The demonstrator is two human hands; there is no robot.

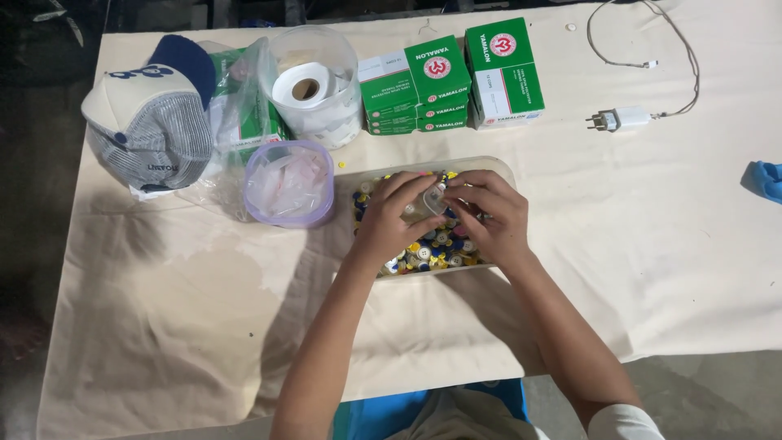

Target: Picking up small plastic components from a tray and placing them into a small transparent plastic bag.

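The left hand point(391, 220) and right hand point(489, 213) meet over a clear tray point(507, 169) of mixed buttons point(432, 254), and between their fingertips they pinch a small clear bag point(428, 204), the left curled around its near-left edge, the right closed on its right side; both hands are narrow, fingers drawn in on the bag. The bag hangs just above the buttons, touching or nearly touching them; which, cannot be told. It looks thin, soft and very light, probably slippery film that crumples and gives no stiffness of its own, so I judge the best hold is at its mouth or top edges, a pinch on each side to keep it open. The buttons below are small, hard, smooth and loose; they would slide and scatter easily and are best taken one or a few at a time by fingertip. Just left of the left hand stands a purple-rimmed tub point(289, 183) with plastic inside. Beyond it, farther left, lies a cap point(151, 122), with a clear jar holding a tape roll point(305, 84) behind. Past the hands sit green boxes point(452, 77); well off to the right, a white charger point(623, 119) on the cloth-covered table point(163, 285).
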